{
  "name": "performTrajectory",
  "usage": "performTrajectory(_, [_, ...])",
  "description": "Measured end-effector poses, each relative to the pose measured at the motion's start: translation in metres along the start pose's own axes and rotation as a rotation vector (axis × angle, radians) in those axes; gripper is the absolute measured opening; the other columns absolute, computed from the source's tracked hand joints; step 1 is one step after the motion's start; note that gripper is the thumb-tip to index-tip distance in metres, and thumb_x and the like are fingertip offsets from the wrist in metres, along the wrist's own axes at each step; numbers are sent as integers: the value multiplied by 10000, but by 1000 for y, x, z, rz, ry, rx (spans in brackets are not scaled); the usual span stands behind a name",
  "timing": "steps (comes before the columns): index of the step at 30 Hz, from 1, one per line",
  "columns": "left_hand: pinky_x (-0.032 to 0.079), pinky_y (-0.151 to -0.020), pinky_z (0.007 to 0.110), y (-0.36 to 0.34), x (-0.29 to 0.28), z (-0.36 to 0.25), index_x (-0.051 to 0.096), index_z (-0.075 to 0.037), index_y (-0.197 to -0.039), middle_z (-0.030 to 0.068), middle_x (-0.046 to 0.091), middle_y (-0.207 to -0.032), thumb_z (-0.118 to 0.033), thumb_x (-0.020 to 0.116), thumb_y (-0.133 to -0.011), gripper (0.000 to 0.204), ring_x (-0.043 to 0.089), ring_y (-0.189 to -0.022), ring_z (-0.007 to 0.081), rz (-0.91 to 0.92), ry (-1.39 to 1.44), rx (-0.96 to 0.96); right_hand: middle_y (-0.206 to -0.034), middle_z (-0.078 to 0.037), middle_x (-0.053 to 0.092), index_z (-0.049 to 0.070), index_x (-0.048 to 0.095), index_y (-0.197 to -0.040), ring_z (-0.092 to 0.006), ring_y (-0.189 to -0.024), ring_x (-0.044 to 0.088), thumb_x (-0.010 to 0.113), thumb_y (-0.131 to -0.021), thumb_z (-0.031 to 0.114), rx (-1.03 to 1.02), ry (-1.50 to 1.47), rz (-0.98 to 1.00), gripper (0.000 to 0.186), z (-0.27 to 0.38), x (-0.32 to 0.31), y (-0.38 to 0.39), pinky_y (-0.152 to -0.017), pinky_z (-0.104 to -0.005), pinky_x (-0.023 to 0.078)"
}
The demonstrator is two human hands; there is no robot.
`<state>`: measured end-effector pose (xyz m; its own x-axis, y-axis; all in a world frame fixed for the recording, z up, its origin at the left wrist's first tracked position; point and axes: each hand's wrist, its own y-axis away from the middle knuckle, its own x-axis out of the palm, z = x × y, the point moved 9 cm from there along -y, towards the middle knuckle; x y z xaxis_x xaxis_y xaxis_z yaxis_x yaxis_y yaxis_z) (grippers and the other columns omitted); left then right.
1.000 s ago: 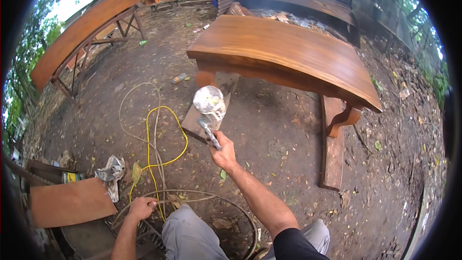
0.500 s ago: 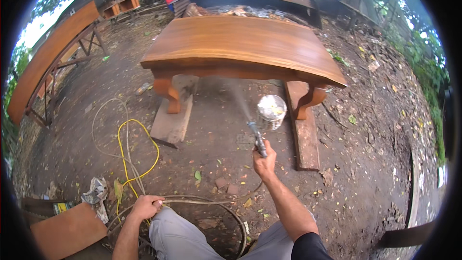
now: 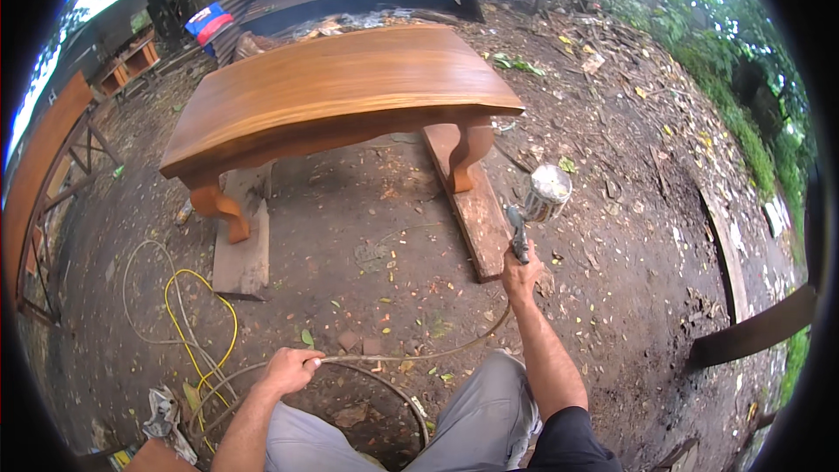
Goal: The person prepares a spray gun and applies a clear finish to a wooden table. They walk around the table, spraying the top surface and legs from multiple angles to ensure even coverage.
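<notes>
A wooden table (image 3: 341,79) with curved legs dominates this dirt yard, its near legs resting on a left plank (image 3: 242,271) and a right plank (image 3: 476,227). A long hose (image 3: 419,357) loops over the ground beside a thinner yellow cord (image 3: 235,328). I see the left hand (image 3: 293,371) with its grip curled round that hose, while the right hand (image 3: 522,273) has its grip closed on a spray gun (image 3: 518,236), held out by the right plank, apart from the table. A splattered cup (image 3: 550,190) sits at the gun's head.
</notes>
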<state>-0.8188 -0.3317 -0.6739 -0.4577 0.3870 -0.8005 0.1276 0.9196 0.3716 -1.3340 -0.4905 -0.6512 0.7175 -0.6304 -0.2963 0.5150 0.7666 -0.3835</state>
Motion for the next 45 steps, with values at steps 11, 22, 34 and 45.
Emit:
performTrajectory(11, [553, -931, 440, -1, 13, 0, 757, -175, -1202, 158, 754, -1077, -280, 643, -957, 290, 713, -1033, 350, 27, 65, -84, -759, -88, 647, 48, 666, -995, -183, -711, 616, 622, -879, 93, 70, 63, -115, 132, -15, -23, -5, -673, -360, 486])
performTrajectory(22, [561, -912, 409, 9, 32, 3, 755, -169, -1209, 152, 768, -1009, -312, 667, -947, 311, 731, -994, 326, 116, 98, -160, -787, -55, 632, 28, 678, -1130, -168, -772, 630, 549, -781, 28, -53, -97, 204, 372, -17, 17, 11, -726, -323, 515])
performTrajectory(34, [547, -979, 402, -61, -20, -116, 694, -64, -1269, 169, 711, -1241, -239, 642, -987, 336, 680, -1164, 339, -236, 250, 242, -1035, -63, 718, 46, 635, -1233, -65, -562, 506, 502, -746, -6, 234, -556, 255, 507, 4, -19, 25, -484, -241, 410])
performTrajectory(45, [495, -1074, 446, -56, -85, -312, 630, -64, -1365, 127, 634, -1413, -162, 692, -937, 444, 597, -1302, 329, -584, 51, 1065, -1064, -140, 721, -23, 594, -1336, -43, -505, 478, 516, -677, 31, 381, -872, 871, 666, 104, 7, 92, -440, -213, 365])
